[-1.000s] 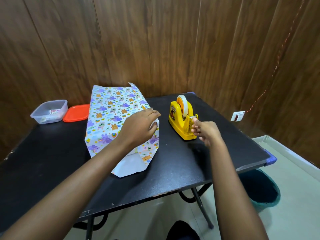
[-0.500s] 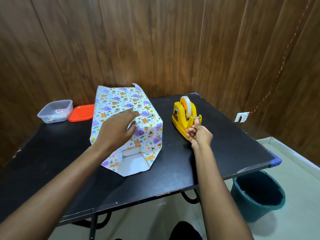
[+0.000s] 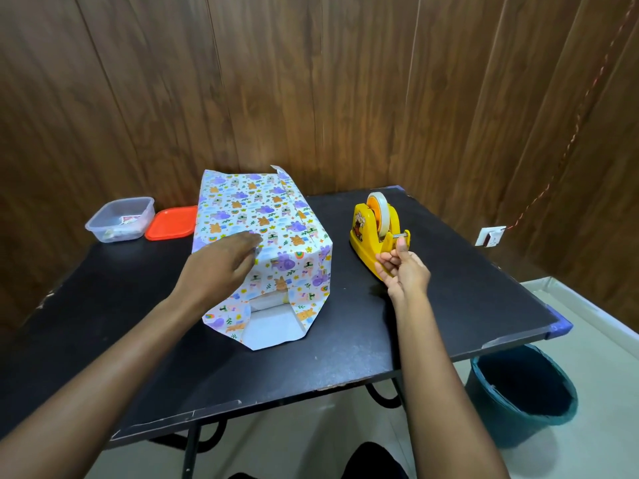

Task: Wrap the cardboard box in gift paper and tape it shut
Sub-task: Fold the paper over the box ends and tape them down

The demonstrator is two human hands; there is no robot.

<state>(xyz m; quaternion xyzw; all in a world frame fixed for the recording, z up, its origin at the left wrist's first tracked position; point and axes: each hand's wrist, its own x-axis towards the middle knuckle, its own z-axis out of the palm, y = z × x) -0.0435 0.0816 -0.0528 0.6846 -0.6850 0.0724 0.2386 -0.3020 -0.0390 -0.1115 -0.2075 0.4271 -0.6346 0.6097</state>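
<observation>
The box, covered in white gift paper (image 3: 262,216) printed with purple and orange animals, lies on the black table (image 3: 103,305). Its near end is open, with loose paper flaps and a bit of the box inside showing. My left hand (image 3: 221,267) lies flat on the top of the paper near the left front corner. To the right stands a yellow tape dispenser (image 3: 371,233) with a roll of clear tape. My right hand (image 3: 403,267) is at the dispenser's cutter end, thumb and fingers pinched together as if on the tape end; the clear tape itself cannot be made out.
A clear plastic tub (image 3: 121,219) and its orange lid (image 3: 171,223) sit at the back left of the table. A dark bucket (image 3: 522,392) stands on the floor under the right front corner. Wooden panel walls close the back and the right side.
My left hand slid from the right edge of the box top to its left front part. My right hand stayed at the dispenser's cutter and turned its fingers upward.
</observation>
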